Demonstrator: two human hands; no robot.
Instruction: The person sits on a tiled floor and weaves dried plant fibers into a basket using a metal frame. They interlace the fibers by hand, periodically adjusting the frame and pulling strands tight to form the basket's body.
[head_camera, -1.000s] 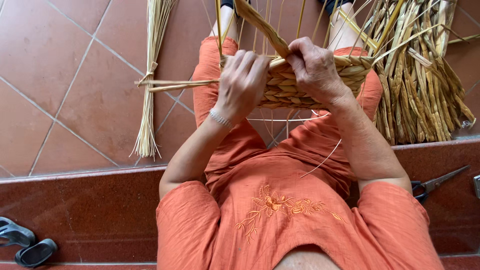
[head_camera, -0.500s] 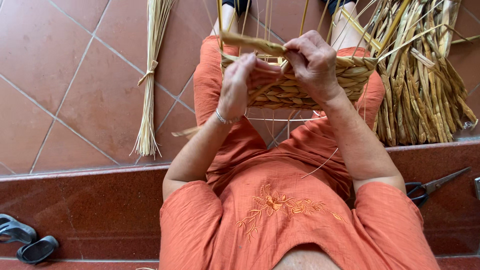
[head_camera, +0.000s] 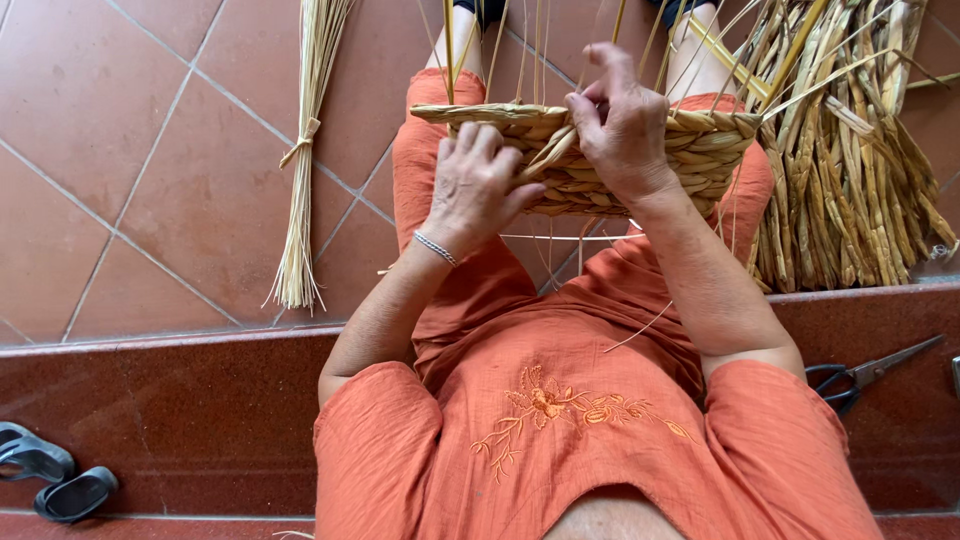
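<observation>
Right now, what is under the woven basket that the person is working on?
Under the woven basket are the person's lap in orange trousers and a thin wire frame. The left hand and right hand cover its near wall; its underside is hidden.

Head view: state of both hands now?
Left hand: closed on a straw strand at the woven basket.
Right hand: pinching a strand at the basket's rim.

- Floor (head_camera: 150, 200) is big terracotta tiles with pale grout, lit by soft even daylight.
- Glossy dark red step (head_camera: 170, 420) runs across the lower part.
- Dark sandals (head_camera: 50, 478) sit at about 8 o'clock on that step.
</observation>
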